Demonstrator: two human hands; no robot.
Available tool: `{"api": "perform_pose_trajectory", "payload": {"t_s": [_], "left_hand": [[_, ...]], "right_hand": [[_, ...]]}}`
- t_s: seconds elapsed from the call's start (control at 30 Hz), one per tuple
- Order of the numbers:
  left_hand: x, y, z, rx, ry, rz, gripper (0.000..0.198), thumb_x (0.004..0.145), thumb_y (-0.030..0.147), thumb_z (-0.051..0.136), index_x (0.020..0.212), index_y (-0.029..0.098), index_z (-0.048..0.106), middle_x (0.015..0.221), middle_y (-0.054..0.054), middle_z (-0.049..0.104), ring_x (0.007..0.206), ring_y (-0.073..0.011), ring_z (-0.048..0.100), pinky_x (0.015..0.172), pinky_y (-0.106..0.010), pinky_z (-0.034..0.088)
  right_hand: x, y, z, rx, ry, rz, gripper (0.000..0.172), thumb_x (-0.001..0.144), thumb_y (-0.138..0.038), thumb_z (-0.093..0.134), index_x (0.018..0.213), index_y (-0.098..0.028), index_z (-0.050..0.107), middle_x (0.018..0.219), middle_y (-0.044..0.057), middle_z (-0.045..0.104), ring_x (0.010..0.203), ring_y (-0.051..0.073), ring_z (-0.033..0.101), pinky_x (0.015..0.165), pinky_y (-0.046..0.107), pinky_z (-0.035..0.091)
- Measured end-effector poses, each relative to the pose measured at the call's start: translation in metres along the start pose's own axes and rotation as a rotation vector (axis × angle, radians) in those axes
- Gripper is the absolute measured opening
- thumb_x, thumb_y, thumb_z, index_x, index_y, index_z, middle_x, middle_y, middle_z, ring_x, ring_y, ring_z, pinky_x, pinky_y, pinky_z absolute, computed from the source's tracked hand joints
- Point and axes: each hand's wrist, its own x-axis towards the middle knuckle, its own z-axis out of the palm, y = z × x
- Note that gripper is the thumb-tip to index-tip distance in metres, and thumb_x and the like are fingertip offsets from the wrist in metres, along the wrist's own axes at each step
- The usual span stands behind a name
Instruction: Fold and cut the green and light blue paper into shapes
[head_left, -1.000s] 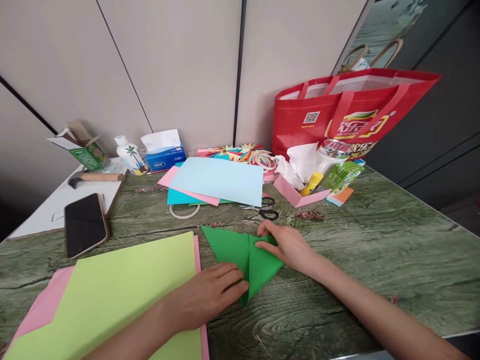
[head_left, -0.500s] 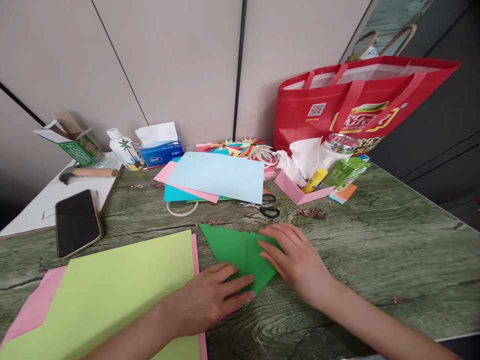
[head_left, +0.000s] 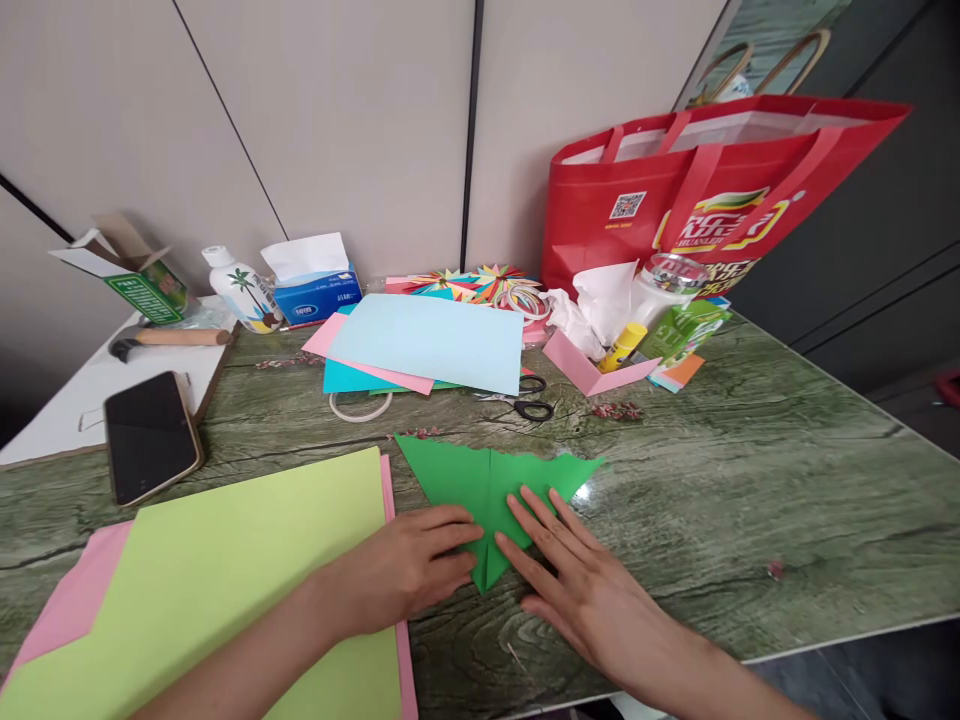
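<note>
The folded green paper triangle (head_left: pixel 480 480) lies flat on the green wood-grain table (head_left: pixel 750 500), near its front edge, with its tip pointing toward the person. Both hands rest on it released, gripping nothing: the left hand (head_left: pixel 409 570) has its fingertips on the lower left edge, and the right hand (head_left: pixel 592 590) lies palm down with fingers spread over the lower right (the wide right corner is uncovered). A large yellow-green paper sheet (head_left: pixel 225 580) lies just to the left, and black-handled scissors (head_left: pixel 532 407) lie beyond the triangle.
</note>
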Motion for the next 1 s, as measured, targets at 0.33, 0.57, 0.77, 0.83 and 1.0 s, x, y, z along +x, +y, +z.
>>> {"api": "perform_pose_trajectory", "payload": {"t_s": [0.33, 0.57, 0.77, 0.83, 1.0], "left_hand": [[0.0004, -0.0015, -0.0082, -0.049, -0.135, 0.019, 0.024, 0.088, 0.015, 0.046, 0.101, 0.019, 0.065, 0.112, -0.010, 0.064, 0.117, -0.0233, 0.048, 0.094, -0.035, 0.045], [-0.0002, -0.0017, -0.0084, -0.027, -0.188, 0.002, 0.025, 0.089, 0.016, 0.043, 0.104, 0.021, 0.063, 0.117, -0.008, 0.061, 0.113, -0.0237, 0.048, 0.091, -0.035, 0.046], [0.0003, 0.0022, -0.0096, -0.031, -0.192, -0.026, 0.030, 0.086, 0.014, 0.046, 0.112, 0.022, 0.059, 0.115, -0.009, 0.060, 0.114, -0.0239, 0.047, 0.092, -0.036, 0.045], [0.0005, 0.0040, -0.0092, 0.001, -0.212, -0.028, 0.030, 0.086, 0.015, 0.047, 0.112, 0.023, 0.060, 0.119, -0.009, 0.058, 0.114, -0.0246, 0.047, 0.092, -0.038, 0.045], [0.0003, 0.0056, -0.0077, 0.043, -0.211, -0.022, 0.028, 0.086, 0.016, 0.048, 0.109, 0.023, 0.062, 0.127, -0.008, 0.054, 0.113, -0.0247, 0.048, 0.091, -0.038, 0.045]], "right_hand": [[-0.0004, -0.0026, 0.0037, 0.012, -0.026, 0.015, 0.046, 0.088, -0.033, 0.050, 0.131, -0.015, 0.046, 0.140, 0.016, 0.039, 0.132, 0.034, 0.029, 0.100, 0.058, 0.036], [0.0022, -0.0004, 0.0005, -0.040, -0.050, -0.053, 0.045, 0.093, -0.033, 0.040, 0.132, -0.011, 0.042, 0.140, 0.008, 0.042, 0.129, 0.030, 0.036, 0.103, 0.056, 0.033], [0.0042, -0.0022, -0.0011, -0.060, -0.069, -0.062, 0.047, 0.092, -0.034, 0.041, 0.132, -0.009, 0.042, 0.140, 0.011, 0.041, 0.129, 0.032, 0.035, 0.102, 0.058, 0.032], [0.0049, -0.0027, -0.0014, -0.055, -0.068, -0.058, 0.047, 0.092, -0.033, 0.041, 0.132, -0.009, 0.042, 0.139, 0.012, 0.042, 0.129, 0.032, 0.035, 0.102, 0.058, 0.032], [0.0056, -0.0041, -0.0028, 0.003, -0.071, -0.064, 0.048, 0.091, -0.028, 0.044, 0.133, -0.005, 0.041, 0.139, 0.018, 0.041, 0.130, 0.030, 0.034, 0.102, 0.052, 0.036]]}}
